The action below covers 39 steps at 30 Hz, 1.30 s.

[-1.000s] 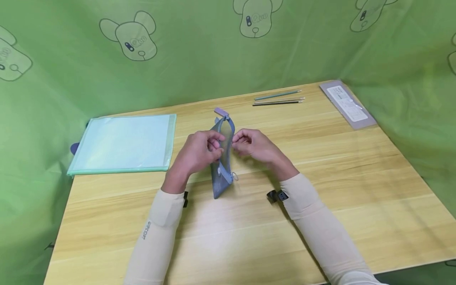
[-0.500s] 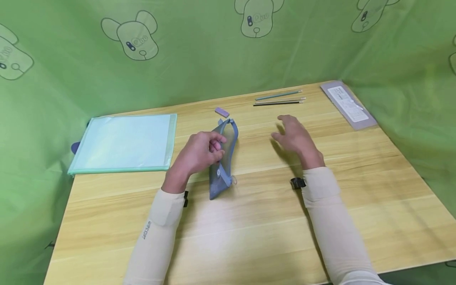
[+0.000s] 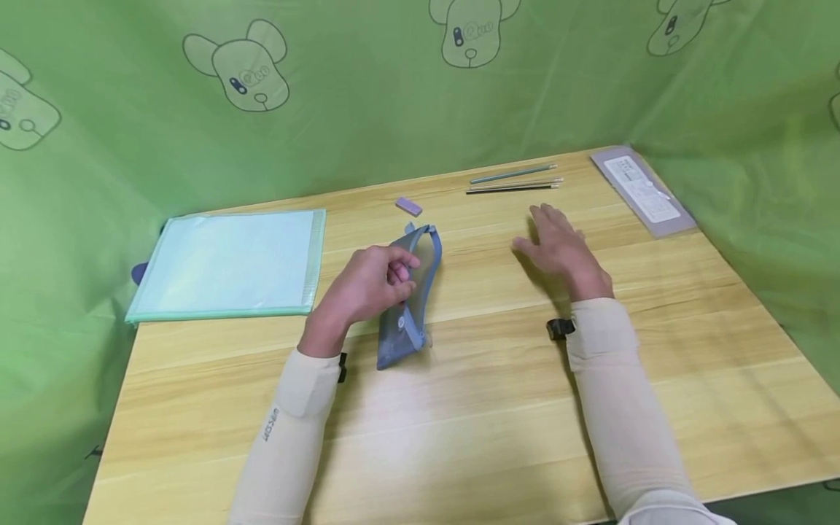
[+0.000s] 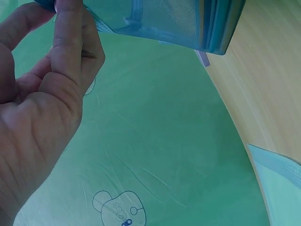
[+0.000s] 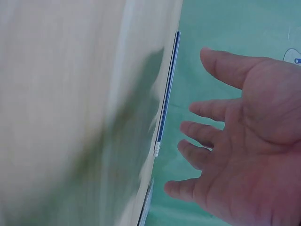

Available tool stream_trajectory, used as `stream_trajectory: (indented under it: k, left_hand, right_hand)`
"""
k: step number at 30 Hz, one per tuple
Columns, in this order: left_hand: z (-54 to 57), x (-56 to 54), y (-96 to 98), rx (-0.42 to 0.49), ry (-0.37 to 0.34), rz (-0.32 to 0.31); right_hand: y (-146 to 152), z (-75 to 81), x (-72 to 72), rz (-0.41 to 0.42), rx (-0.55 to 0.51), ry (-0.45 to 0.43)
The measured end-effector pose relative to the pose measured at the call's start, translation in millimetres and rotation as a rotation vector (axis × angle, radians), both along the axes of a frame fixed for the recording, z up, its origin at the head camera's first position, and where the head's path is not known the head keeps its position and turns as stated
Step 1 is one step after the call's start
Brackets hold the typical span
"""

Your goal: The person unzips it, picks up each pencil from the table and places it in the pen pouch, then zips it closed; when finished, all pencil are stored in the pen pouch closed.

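In the head view my left hand (image 3: 374,284) pinches the near edge of a blue mesh zip pouch (image 3: 397,339), whose mouth gapes toward the right. The left wrist view shows the pouch (image 4: 169,23) at the fingertips, its mesh side see-through. My right hand (image 3: 558,244) is held over the table with its fingers spread and nothing in it. Just beyond it lie several pencils (image 3: 512,188), one of them teal and one black. In the right wrist view the open palm (image 5: 263,127) faces the camera, with pencils (image 5: 168,89) beside the fingers.
A purple eraser (image 3: 408,206) lies behind the pouch. At the left rests a larger mint-edged clear zip folder (image 3: 230,262), a dark purple thing poking out under it. A flat lilac packet with a white label (image 3: 643,191) lies at the right edge. Green curtains (image 3: 367,95) surround the wooden table (image 3: 459,437).
My right hand has let go of the pouch's edge and moved right and outward, its fingers spreading. The pouch, still pinched by my left hand, has tilted and its lower end has swung left.
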<state>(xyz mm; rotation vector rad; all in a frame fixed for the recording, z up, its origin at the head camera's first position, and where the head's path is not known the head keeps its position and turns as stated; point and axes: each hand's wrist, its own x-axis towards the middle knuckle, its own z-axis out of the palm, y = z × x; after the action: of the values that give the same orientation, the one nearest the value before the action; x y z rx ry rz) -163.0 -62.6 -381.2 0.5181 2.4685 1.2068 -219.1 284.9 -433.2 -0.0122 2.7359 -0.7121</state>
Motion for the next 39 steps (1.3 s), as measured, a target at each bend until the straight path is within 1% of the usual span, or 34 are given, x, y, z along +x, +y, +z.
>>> stream_trajectory:
  k: [10,18,21,25,30,33,39]
  left_hand:
    - [-0.9,0.0,-0.3,-0.018,0.018,-0.011]
    - [-1.2,-0.4,-1.7,-0.015,0.023,-0.01]
    - [-1.8,-1.1,-2.1,-0.018,0.025,-0.01]
    - [-1.3,-1.3,-1.9,-0.018,0.024,-0.004]
    - [-0.8,-0.2,-2.3,-0.016,0.016,-0.004]
    - [-1.5,-0.8,-2.2,-0.013,0.007,-0.006]
    - [-1.8,-2.3,-3.5,-0.01,0.007,-0.002]
  right_hand:
    - [4,-1.8,-7.4,0.04,-0.011,-0.008]
    - [1,-1.4,-7.3,0.045,-0.034,-0.07]
    - [1,-2.7,-7.1,0.049,-0.044,-0.077]
    - [0,-3.8,-8.0,0.073,-0.026,-0.048]
    - [-2,-3.2,-12.5,0.081,-0.006,-0.006]
    - [-4,-3.2,-15.7,0.093,0.001,-0.012]
    - [-7,-4.5,-20.2,0.127,0.02,-0.064]
